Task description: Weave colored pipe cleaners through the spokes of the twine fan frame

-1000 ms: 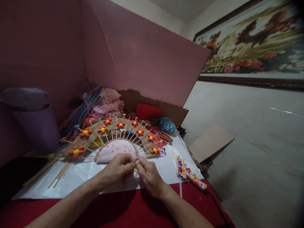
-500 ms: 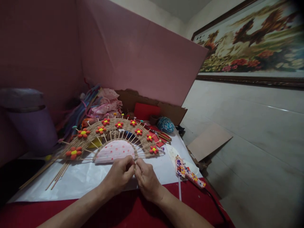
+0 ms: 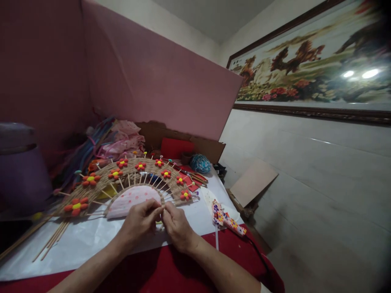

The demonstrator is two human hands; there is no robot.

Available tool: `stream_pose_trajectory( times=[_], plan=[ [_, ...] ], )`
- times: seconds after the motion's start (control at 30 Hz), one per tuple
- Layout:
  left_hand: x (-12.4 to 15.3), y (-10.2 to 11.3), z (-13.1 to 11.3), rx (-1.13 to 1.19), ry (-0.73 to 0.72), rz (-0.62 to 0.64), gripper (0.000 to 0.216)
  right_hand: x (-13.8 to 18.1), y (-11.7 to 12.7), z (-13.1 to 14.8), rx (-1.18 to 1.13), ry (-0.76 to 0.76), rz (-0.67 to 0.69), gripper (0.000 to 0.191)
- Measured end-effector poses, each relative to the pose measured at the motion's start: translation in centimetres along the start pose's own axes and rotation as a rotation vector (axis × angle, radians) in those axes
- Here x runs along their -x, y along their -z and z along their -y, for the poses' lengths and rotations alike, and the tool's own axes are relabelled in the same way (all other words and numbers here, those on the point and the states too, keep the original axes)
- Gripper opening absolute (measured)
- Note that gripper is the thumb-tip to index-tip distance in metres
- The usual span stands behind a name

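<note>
My left hand (image 3: 139,221) and my right hand (image 3: 177,226) meet fingertip to fingertip at the near right corner of a fan-shaped craft piece (image 3: 105,175). Both are closed in a pinch, and whatever sits between the fingers is too small to make out. Woven twine forms the piece's arch, which bears orange-red clay flowers (image 3: 76,206) with yellow centres. Thin sticks with coloured tips radiate from a half-round panel (image 3: 131,200) covered in pink dotted cloth. Some small pale bits (image 3: 159,224) show just below my fingers.
A flower-patterned glue gun (image 3: 227,219) lies to the right, its cord trailing off the red cloth (image 3: 146,268). Loose sticks (image 3: 51,240) lie at left by a purple bin (image 3: 26,175). Behind are a blue yarn ball (image 3: 200,163), pliers (image 3: 198,178) and crumpled pink cloth (image 3: 125,138).
The camera view has turned to the right, so everything appears shifted left. Both hands stay pinched together by the half-round panel, and pale bits now show below them.
</note>
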State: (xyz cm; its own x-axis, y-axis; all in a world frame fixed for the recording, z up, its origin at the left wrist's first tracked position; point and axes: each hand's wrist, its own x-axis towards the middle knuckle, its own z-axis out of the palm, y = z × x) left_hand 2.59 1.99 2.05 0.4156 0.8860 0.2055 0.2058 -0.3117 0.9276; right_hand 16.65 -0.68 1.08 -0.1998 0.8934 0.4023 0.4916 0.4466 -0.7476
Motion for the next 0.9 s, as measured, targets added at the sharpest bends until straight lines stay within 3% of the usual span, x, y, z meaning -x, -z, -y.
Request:
stream_pose_trajectory(
  times=[0.13,0.27,0.4,0.5,0.6,0.77,0.9],
  plan=[
    [-0.2,0.2,-0.2,0.211,0.065,0.006,0.029,0.0,1.8,1.8,0.019,-0.041,0.146,0.018],
    [-0.2,0.4,-0.9,0.367,0.145,0.026,0.028,1.0,6.7,2.7,0.238,-0.112,0.023,0.019],
    [-0.1,0.3,-1.5,0.453,0.175,0.052,0.026,3.5,13.9,0.0,0.514,-0.311,-0.139,0.019],
    [0.0,-0.1,-1.2,0.444,0.165,0.063,0.025,5.7,17.6,-3.1,0.628,-0.439,0.041,0.024],
    [0.1,-0.4,-0.8,0.419,0.171,0.088,0.027,7.1,18.7,-5.3,0.670,-0.495,0.169,0.039],
    [0.2,-1.2,-1.0,0.332,0.153,0.130,0.025,7.8,18.1,-6.4,0.719,-0.372,0.196,0.028],
    [-0.6,-3.4,-1.6,0.091,0.038,0.260,0.012,8.0,18.3,-6.5,0.722,-0.316,0.169,0.024]
  ],
)
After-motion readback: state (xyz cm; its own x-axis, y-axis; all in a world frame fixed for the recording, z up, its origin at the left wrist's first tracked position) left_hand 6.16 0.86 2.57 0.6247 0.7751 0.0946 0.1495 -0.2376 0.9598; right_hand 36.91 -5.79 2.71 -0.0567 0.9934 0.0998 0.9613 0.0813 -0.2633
